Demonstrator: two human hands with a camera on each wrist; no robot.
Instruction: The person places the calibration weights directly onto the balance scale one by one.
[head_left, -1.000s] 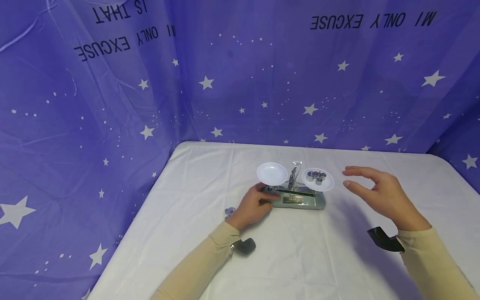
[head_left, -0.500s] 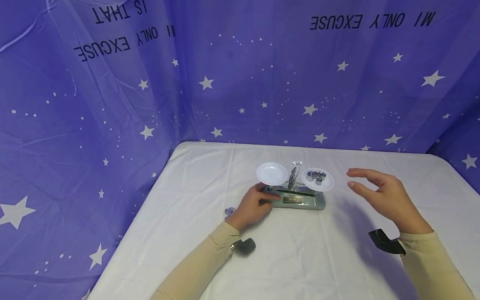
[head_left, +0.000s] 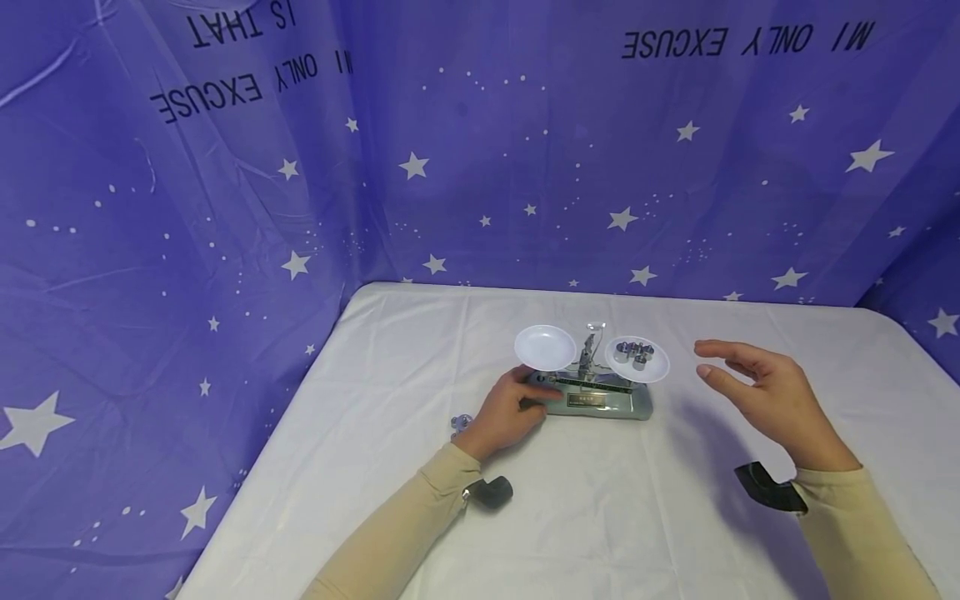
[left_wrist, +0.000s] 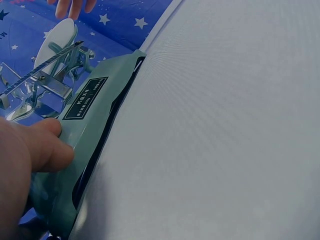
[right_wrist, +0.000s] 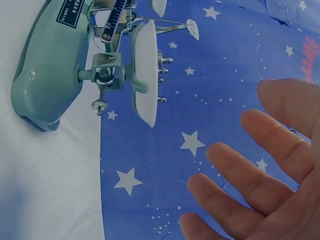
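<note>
A green balance scale (head_left: pixel 611 406) stands on the table, with a white pan on each side. Its left pan (head_left: pixel 545 347) holds nothing. On the right pan (head_left: pixel 660 367) stand several small metal weights (head_left: pixel 636 353). My left hand (head_left: pixel 504 417) grips the left end of the scale's base, its thumb (left_wrist: pixel 57 155) on the front face; part of that hand is hidden behind the base. To the right of the right pan, my right hand (head_left: pixel 776 400) hovers in the air, fingers spread and relaxed, touching nothing.
A small cluster of shiny metal pieces (head_left: pixel 461 423) lies beside my left wrist, partly hidden by it. White cloth covers the table (head_left: pixel 600 517). Blue star-patterned curtains (head_left: pixel 510 150) hang behind the table and to its left.
My right hand has drawn slightly away to the right from the right pan. My left hand, the scale and the weights have stayed in place.
</note>
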